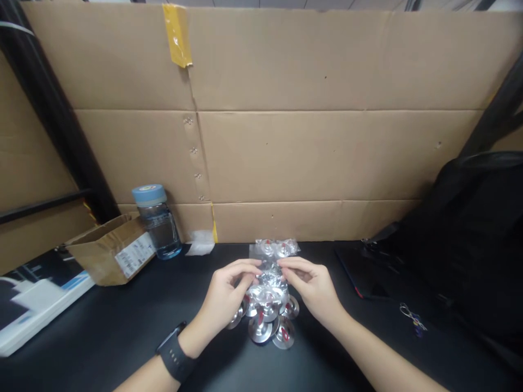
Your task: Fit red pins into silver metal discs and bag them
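My left hand (227, 294) and my right hand (312, 286) meet over a clear plastic bag (273, 272) of shiny metal discs with red centres. Both hands pinch the bag near its middle, fingers curled around it. Several loose metal discs (267, 322) lie in a small heap on the black table (122, 332) just below the hands. The bag's far end (275, 248), with more discs in it, lies flat on the table beyond the fingers. A black watch (175, 356) is on my left wrist.
A cardboard wall (310, 136) stands behind the table. At the left are a blue-capped water bottle (157, 222), an open cardboard box (112, 251), a crumpled white tissue (201, 243) and a white printed box (32, 305). A black bag (469, 234) and keys (412, 317) lie right.
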The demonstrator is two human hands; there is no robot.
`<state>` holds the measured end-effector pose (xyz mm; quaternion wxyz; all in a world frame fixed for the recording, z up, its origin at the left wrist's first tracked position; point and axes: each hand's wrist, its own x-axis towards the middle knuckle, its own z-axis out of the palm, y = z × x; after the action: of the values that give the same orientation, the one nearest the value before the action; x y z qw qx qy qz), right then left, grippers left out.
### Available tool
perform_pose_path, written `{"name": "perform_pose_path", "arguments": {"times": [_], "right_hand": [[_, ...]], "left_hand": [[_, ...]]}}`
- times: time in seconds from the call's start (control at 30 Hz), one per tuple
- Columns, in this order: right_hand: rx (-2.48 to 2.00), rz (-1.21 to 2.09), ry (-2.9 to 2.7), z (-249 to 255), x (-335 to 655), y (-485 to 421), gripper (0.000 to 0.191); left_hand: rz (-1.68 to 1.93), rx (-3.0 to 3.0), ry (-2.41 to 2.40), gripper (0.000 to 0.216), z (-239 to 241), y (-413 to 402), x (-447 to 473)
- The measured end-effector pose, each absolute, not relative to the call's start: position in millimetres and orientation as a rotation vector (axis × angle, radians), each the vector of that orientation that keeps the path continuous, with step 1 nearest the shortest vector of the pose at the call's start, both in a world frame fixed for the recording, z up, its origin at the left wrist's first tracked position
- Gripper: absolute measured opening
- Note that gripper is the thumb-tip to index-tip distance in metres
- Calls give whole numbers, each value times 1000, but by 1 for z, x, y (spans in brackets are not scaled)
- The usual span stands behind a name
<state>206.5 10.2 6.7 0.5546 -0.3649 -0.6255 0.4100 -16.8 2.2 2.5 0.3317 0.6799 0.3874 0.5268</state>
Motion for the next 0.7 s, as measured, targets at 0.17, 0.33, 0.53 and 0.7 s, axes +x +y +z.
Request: {"name": "perform_pose_path", "arguments": {"times": [0.17, 0.33, 0.53, 0.7], "right_hand": [[-801, 1007, -1592, 7, 206, 7, 16], [-836, 1028, -1695, 6, 206, 5, 18], [-864, 1108, -1690, 6, 210, 7, 51], [-834, 1131, -1692, 11, 211, 4, 75]], "left_hand": [[1390, 1805, 1072, 22, 7, -1, -17], [1319, 1845, 1061, 21, 8, -1, -16], [1233, 1931, 1012, 36, 10, -1, -21], [1182, 1813, 925, 62, 16, -5, -22]]}}
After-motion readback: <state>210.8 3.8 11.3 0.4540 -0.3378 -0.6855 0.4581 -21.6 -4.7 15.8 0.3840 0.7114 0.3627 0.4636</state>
